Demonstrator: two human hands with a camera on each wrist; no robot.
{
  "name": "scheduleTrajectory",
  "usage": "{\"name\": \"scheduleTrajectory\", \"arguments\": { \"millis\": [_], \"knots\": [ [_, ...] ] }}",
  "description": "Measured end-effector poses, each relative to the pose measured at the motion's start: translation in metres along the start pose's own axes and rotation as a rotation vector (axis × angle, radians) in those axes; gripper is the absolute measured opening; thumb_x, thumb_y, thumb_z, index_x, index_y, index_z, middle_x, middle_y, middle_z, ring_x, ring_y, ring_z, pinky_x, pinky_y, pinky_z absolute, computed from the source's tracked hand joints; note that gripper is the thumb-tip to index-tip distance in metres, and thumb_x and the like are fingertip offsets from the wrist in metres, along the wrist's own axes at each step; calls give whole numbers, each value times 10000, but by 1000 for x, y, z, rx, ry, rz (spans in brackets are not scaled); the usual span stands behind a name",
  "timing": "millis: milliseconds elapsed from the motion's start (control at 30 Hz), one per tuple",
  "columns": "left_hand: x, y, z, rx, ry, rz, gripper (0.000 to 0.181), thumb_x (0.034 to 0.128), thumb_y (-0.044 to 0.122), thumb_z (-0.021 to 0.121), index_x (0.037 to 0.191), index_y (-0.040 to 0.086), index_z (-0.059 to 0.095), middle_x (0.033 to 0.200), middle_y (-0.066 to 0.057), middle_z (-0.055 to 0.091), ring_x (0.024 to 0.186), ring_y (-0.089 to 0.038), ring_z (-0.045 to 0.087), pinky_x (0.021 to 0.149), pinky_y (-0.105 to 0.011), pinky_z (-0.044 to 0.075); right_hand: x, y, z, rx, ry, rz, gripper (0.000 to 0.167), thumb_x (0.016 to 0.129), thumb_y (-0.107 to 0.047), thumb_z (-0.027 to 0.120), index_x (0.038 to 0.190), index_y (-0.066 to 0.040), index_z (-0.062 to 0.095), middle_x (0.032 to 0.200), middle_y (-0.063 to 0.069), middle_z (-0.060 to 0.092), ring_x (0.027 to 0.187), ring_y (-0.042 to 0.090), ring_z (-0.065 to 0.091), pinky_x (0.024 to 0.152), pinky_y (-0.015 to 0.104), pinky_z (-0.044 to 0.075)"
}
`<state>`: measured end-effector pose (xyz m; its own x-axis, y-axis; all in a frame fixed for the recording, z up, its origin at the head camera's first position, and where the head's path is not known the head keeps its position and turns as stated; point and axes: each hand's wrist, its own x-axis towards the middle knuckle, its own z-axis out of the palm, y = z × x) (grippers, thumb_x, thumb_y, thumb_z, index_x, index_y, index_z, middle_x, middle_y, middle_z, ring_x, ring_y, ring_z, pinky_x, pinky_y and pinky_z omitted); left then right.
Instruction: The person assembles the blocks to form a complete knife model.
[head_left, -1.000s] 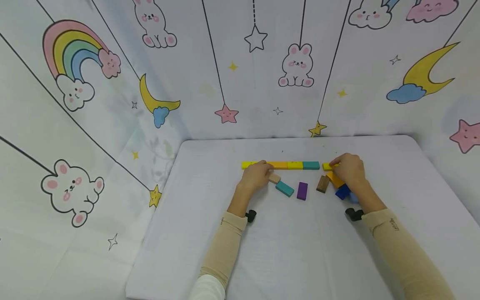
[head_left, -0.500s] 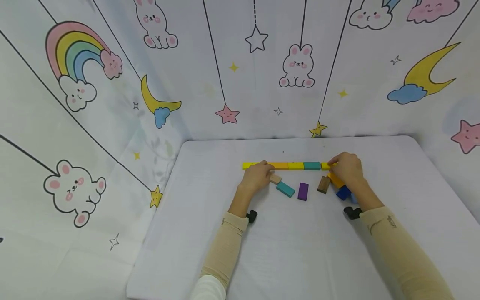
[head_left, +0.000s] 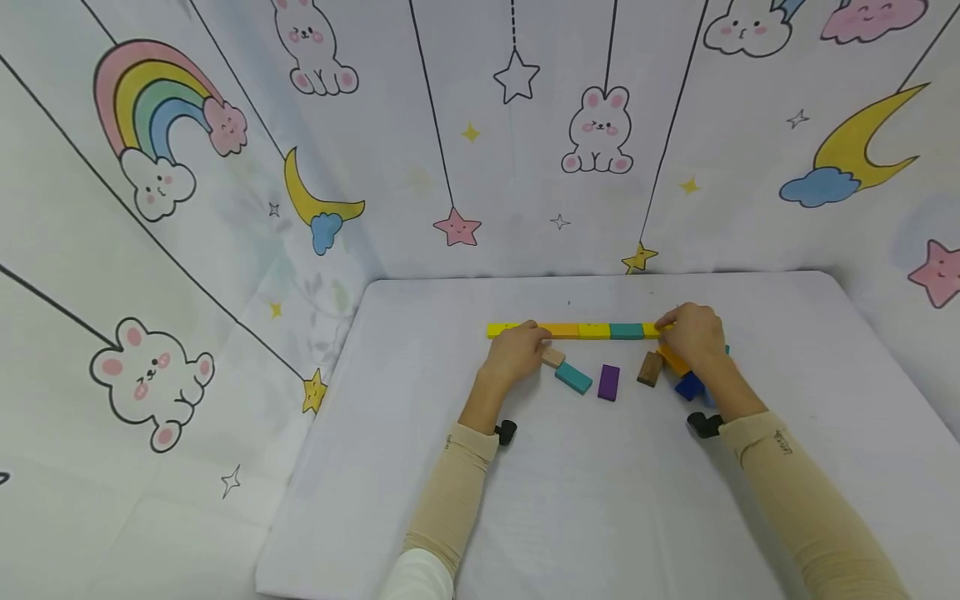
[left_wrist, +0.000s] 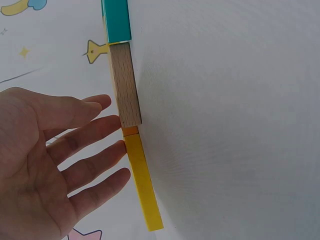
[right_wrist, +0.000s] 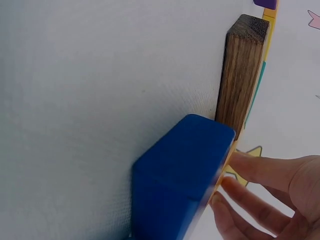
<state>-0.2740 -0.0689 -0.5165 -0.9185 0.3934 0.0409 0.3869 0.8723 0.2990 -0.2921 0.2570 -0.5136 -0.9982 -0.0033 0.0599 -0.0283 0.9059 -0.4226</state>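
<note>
A straight row of small blocks lies along the far part of the table, among them an orange block [head_left: 559, 331] and a teal block [head_left: 626, 331]. My left hand [head_left: 514, 354] touches the row near its left yellow block [left_wrist: 144, 182]; its fingers are fairly straight and grip nothing in the left wrist view. At the row's right end my right hand [head_left: 696, 337] pinches a yellow block [head_left: 651, 331] that sits against the teal one. In the right wrist view, a large blue block [right_wrist: 182, 160] partly hides that hand's fingertips.
Loose blocks lie in front of the row: light wood [head_left: 553, 357], teal [head_left: 573, 378], purple [head_left: 609, 382], dark brown [head_left: 650, 369], orange [head_left: 673, 360] and blue [head_left: 689, 386]. Behind the white table [head_left: 585, 500] hangs a printed cloth [head_left: 540, 192].
My right hand has slid the yellow block left until its gap to the teal block closed. A bit of teal now shows right of that hand. The left hand stays at the row.
</note>
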Motion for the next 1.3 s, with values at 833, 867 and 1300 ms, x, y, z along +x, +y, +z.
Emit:
{"name": "scheduleTrajectory", "arguments": {
  "millis": [833,867,1300],
  "knots": [
    [0,2,-2,1,-1,-17,298,1068,191,587,1331,172,725,1283,-14,688,1130,-189,683,970,-340,554,2,2,-4,-6,-62,34,278,933,-13,689,1201,25,752,1270,349,621,1129,545,547,875,570,535],
    [0,2,-1,1,0,-17,298,1069,194,587,1331,172,725,1282,-14,688,1129,-189,683,970,-340,554,2,2,-5,-5,-63,33,278,932,-14,693,1201,26,751,1260,346,627,1126,542,546,880,572,531],
    [-1,2,-1,8,-13,-18,307,1073,190,576,1347,170,715,1320,-22,676,1170,-199,673,1000,-353,544,-2,4,-7,11,-57,16,252,936,-32,710,1170,50,756,1135,315,682,1042,491,553,858,556,522]
  ]
}}
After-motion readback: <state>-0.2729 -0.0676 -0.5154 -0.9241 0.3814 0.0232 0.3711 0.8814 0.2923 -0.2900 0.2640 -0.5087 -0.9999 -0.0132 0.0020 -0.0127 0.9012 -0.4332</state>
